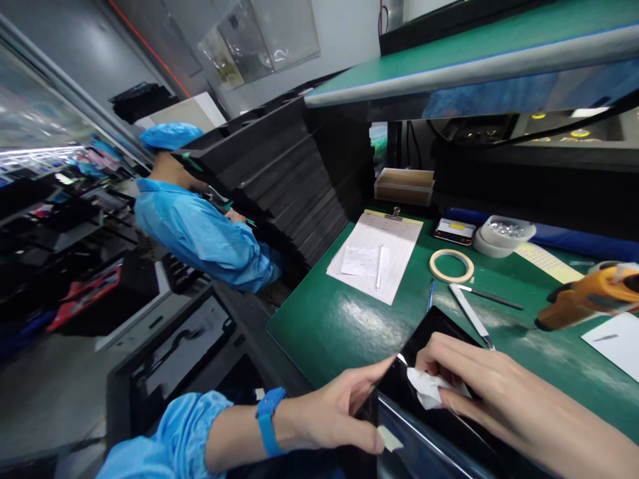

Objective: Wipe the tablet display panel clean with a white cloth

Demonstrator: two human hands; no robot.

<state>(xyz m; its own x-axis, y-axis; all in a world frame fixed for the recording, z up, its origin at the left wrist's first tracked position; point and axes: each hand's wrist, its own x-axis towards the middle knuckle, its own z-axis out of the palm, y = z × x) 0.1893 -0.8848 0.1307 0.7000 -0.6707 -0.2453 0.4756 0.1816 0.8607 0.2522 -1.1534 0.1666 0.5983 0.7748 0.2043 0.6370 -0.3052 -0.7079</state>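
Note:
A flat black glossy panel (429, 332) lies on the green bench at the near edge. My left hand (339, 416) grips its near left edge, thumb on the side and a finger stretched along the rim. My right hand (479, 386) presses a small crumpled white wipe (429, 391) onto the panel's top face, fingers closed over it. A blue band sits on my left wrist (268, 420).
On the green bench (329, 319) lie a clipboard with paper (377, 256), a tape ring (451, 265), tweezers (472, 313), a pen, an orange tool (589, 299), and a white dish (502, 234). A tall stack of black trays (289, 179) stands left. A co-worker in blue (200, 226) sits beyond.

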